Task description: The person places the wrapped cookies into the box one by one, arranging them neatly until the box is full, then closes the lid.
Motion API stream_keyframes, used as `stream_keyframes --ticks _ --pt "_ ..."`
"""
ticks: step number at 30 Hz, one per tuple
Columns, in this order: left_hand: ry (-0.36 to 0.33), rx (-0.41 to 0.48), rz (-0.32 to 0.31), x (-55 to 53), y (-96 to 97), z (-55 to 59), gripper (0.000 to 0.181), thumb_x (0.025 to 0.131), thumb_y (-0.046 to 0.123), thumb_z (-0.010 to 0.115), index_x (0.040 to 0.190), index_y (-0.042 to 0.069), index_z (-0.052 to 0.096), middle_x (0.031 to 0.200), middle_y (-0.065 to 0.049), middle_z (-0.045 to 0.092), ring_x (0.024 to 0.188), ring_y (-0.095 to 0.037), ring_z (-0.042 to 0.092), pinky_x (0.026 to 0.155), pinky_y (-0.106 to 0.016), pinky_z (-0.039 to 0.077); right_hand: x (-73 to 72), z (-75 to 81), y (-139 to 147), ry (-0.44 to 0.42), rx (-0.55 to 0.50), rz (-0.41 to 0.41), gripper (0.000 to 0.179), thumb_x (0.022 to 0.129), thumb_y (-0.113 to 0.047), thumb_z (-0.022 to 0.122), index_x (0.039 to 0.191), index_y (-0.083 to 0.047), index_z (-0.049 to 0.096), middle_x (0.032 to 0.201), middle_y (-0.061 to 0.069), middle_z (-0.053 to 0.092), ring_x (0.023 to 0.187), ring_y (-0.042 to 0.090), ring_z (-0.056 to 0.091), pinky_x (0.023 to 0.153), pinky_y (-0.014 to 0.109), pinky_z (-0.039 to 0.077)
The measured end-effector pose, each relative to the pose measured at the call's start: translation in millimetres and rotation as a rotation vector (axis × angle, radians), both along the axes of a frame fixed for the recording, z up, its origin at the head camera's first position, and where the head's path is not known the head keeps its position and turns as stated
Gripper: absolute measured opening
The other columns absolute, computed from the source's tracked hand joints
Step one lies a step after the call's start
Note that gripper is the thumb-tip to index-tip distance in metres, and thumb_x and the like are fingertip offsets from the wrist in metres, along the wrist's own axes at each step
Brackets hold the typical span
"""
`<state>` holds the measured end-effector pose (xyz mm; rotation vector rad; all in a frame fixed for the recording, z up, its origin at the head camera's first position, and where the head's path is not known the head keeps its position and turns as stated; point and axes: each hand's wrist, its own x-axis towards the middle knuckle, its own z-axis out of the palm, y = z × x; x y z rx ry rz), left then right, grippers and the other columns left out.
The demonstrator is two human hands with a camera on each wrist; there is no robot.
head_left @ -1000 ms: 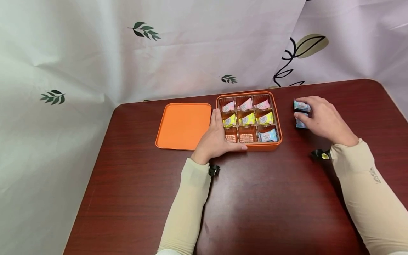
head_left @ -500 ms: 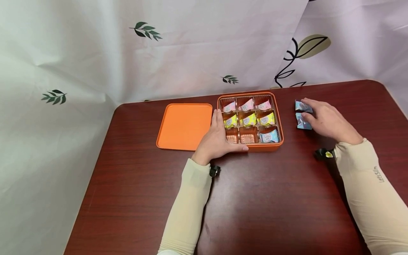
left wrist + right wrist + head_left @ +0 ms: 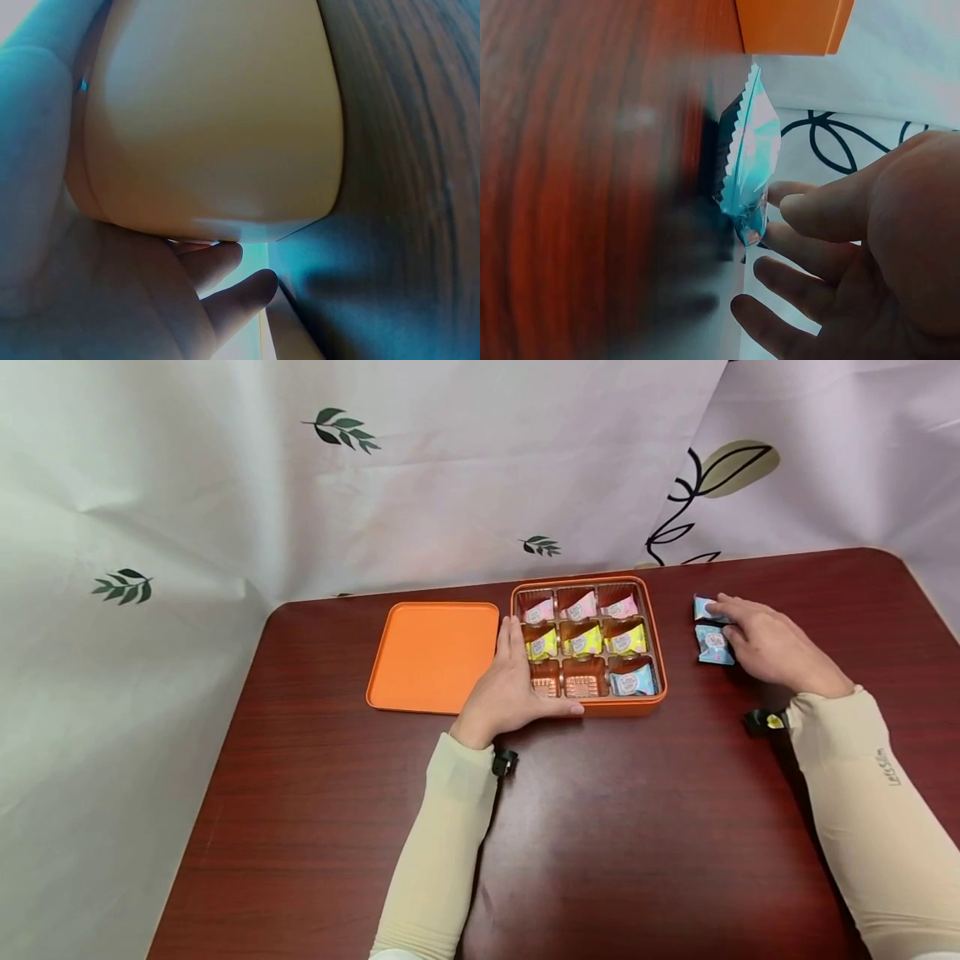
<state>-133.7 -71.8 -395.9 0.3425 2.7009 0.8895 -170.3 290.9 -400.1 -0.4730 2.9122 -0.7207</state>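
Lying on the dark red wooden table (image 3: 600, 843), right of the orange box (image 3: 621, 709): the far blue-wrapped candy (image 3: 703, 609) and the near blue-wrapped candy (image 3: 714, 644), one behind the other.

Far candy: left part showing, right part under the index finger of the right hand (image 3: 776, 643); whether skin meets wrapper, I cannot tell.

Near candy: on the table, right end just beside the thumb; on my right wrist view its crimped end shows, fingers beyond.

Right hand, state: fingers loosely bent and spread, thumb apart from index; I see neither candy pinched.

Left hand (image 3: 504, 689), state: fingers straight along the box's left wall, thumb laid along its near wall, near left corner between them; on my left wrist view the wall sits close against the hand.

Brown nine-compartment insert (image 3: 585, 682), in the box: far row, three pink-wrapped candies (image 3: 582, 607); middle row, three yellow-wrapped candies (image 3: 585, 642); near row, one boxed blue candy (image 3: 632, 680), right compartment.

Orange lid (image 3: 433, 656): flat, left of the box, partly behind the left hand.

White leaf-print backdrop (image 3: 450, 485): behind the table.
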Motion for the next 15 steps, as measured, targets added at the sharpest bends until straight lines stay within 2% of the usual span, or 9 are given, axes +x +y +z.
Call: stream_keyframes --ticks 8,11,15 --pt "0.006 0.0 -0.002 0.9 -0.9 -0.8 0.151 0.063 0.076 0.08 0.16 0.011 -0.015 0.168 -0.006 -0.018 0.15 -0.025 0.024 0.101 -0.038 0.048 1.4 -0.7 2.3 0.005 0.007 -0.021 0.043 0.099 0.002 0.045 0.141 0.006 0.049 0.151 0.032 0.039 0.131 0.052 0.041 0.1 0.064 0.035" --pt "0.004 0.002 -0.004 1.2 -0.7 -0.6 0.151 0.063 0.076 0.08 0.16 0.011 -0.015 0.168 -0.006 -0.018 0.15 -0.025 0.024 0.101 -0.038 0.048 2.2 -1.5 3.0 0.056 0.013 -0.026 0.041 0.095 0.003 0.05 0.136 0.007 0.053 0.142 0.033 0.048 0.12 0.049 0.049 0.097 0.062 0.038" --pt "0.004 0.002 -0.007 1.1 -0.5 -0.2 0.15 0.063 0.076 0.08 0.16 0.01 -0.015 0.167 -0.006 -0.018 0.151 -0.024 0.021 0.102 -0.038 0.048 3.1 -2.1 4.9 0.102 0.023 -0.036 0.038 0.093 0.004 0.051 0.13 0.008 0.056 0.129 0.034 0.054 0.108 0.045 0.051 0.093 0.059 0.04"
